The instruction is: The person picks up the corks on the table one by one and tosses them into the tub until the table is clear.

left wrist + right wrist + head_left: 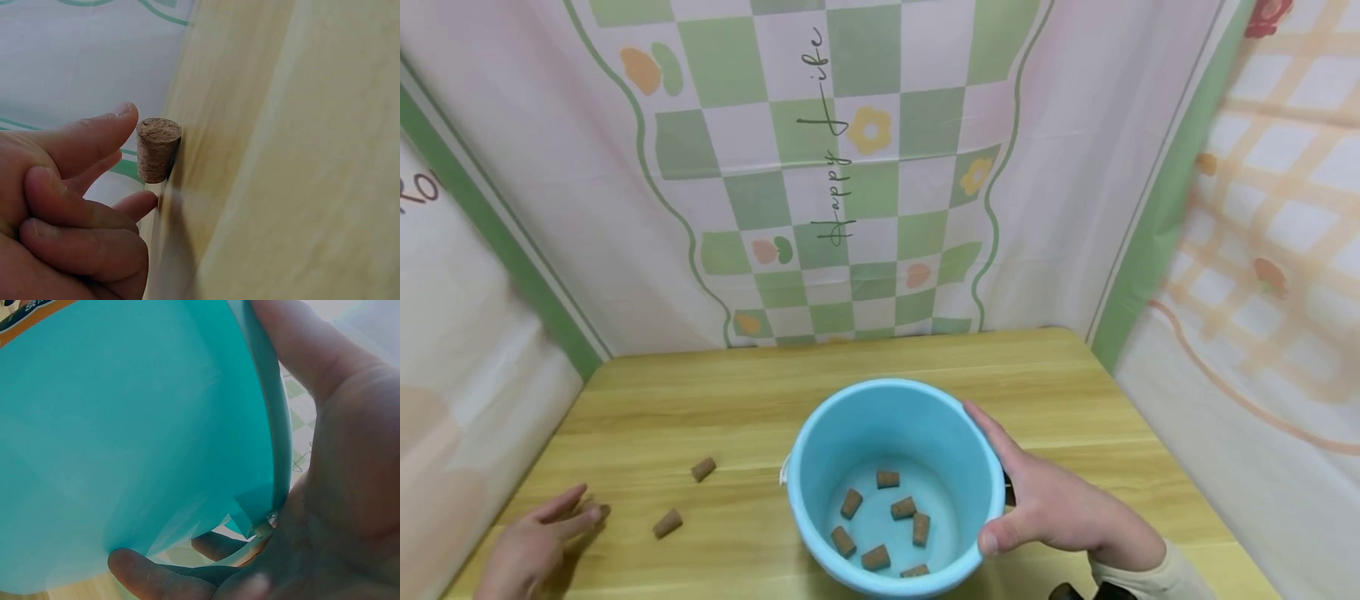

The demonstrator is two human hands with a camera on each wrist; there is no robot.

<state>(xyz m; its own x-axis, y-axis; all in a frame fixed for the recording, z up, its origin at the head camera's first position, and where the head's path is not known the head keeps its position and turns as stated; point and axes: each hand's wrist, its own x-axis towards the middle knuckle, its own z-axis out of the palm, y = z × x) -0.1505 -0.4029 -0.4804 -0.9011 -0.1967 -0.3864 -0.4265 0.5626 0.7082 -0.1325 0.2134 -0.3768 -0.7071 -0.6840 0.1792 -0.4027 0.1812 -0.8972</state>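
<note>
A light blue bucket (pixel 805 521) stands on the wooden table with several brown corks inside, among them one cork (pixel 887 479) near its back wall. My right hand (pixel 1056 508) holds the bucket's right side, thumb at the rim and fingers along the outer wall (pixel 137 425). At the table's left, my left hand (pixel 531 542) reaches around a cork (pixel 159 150) on the tabletop. Its thumb and a fingertip stand apart on either side of that cork, while other fingers are folded in toward the palm.
Two loose corks lie between the left hand and the bucket: a farther cork (pixel 703 469) and a nearer cork (pixel 667 523). Behind the wooden table (pixel 760 392) hangs a green checked curtain (pixel 865 192), with more printed cloth on both sides.
</note>
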